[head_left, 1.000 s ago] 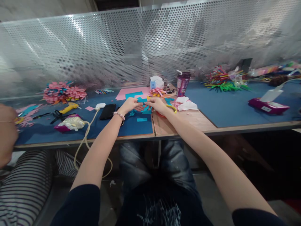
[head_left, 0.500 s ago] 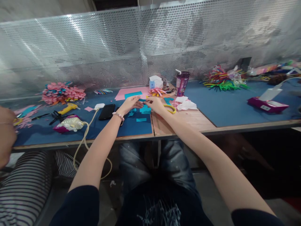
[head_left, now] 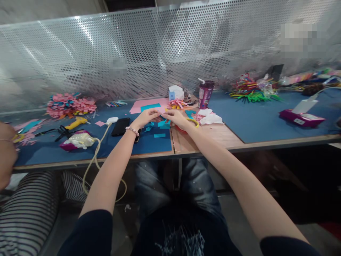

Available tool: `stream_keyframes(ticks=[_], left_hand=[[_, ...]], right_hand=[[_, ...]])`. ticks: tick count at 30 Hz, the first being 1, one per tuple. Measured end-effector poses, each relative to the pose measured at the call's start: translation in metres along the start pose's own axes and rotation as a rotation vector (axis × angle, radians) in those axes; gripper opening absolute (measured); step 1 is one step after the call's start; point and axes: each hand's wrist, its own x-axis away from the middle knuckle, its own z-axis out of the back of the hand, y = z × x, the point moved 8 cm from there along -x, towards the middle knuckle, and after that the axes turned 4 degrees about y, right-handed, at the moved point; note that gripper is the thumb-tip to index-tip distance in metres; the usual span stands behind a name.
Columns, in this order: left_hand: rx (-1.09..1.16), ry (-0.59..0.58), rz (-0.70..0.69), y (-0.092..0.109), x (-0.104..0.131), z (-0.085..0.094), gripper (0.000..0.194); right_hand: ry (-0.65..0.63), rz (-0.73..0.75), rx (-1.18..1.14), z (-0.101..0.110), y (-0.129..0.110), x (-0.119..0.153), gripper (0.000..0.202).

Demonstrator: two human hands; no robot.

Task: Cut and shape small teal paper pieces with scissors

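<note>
Over the middle of the table my left hand [head_left: 149,118] and my right hand [head_left: 174,116] meet with fingertips pinched together. Between them is a small piece of blue paper, now almost wholly hidden by the fingers. Below the hands lie blue paper scraps [head_left: 163,124] and a short blue paper strip [head_left: 159,135]. Partly under my right wrist is a yellow ring-shaped handle [head_left: 195,122], with a red curved edge showing beside it. Behind the hands, a blue paper strip [head_left: 150,106] rests on a pink sheet [head_left: 136,106].
To the left are a phone [head_left: 121,127], a yellow glue gun [head_left: 76,123], a corded power strip [head_left: 77,140] and a pink paper-flower bunch [head_left: 69,105]. A purple cup [head_left: 206,94] and crumpled tissue [head_left: 211,119] stand right. Another person's arm [head_left: 7,154] is at far left.
My fingers have closed further together, covering the blue paper that showed between them before. A red edge now shows under my right wrist. The table things stay put.
</note>
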Motion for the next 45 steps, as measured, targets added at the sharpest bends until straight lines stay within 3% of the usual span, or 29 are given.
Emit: stream_keyframes(ticks=[10,18,24,31,35,39,45], left_hand=[[-0.071,0.04,-0.036,-0.002,-0.003,0.003,0.044],[-0.125,0.106,-0.042,-0.006,-0.005,0.008,0.027],[-0.103,0.112,-0.011,-0.01,-0.008,0.01,0.02],[-0.006,0.085,0.027,-0.01,-0.006,0.007,0.017],[0.05,0.058,0.037,-0.008,-0.004,0.001,0.015],[0.106,0.019,0.031,-0.002,-0.002,-0.006,0.024],[0.091,0.048,-0.083,0.017,0.004,-0.008,0.053]], right_hand=[[0.087,-0.128,-0.147,0.007,0.011,0.002,0.014],[0.052,-0.161,-0.175,0.001,0.011,0.002,0.013],[0.118,-0.088,-0.181,0.006,0.007,0.0,0.025],[0.039,0.038,-0.148,0.006,-0.01,0.003,0.031],[0.066,0.08,-0.1,0.007,-0.013,0.002,0.029],[0.147,0.059,-0.098,0.011,-0.008,-0.003,0.015],[0.192,0.011,-0.172,0.02,0.001,-0.004,0.019]])
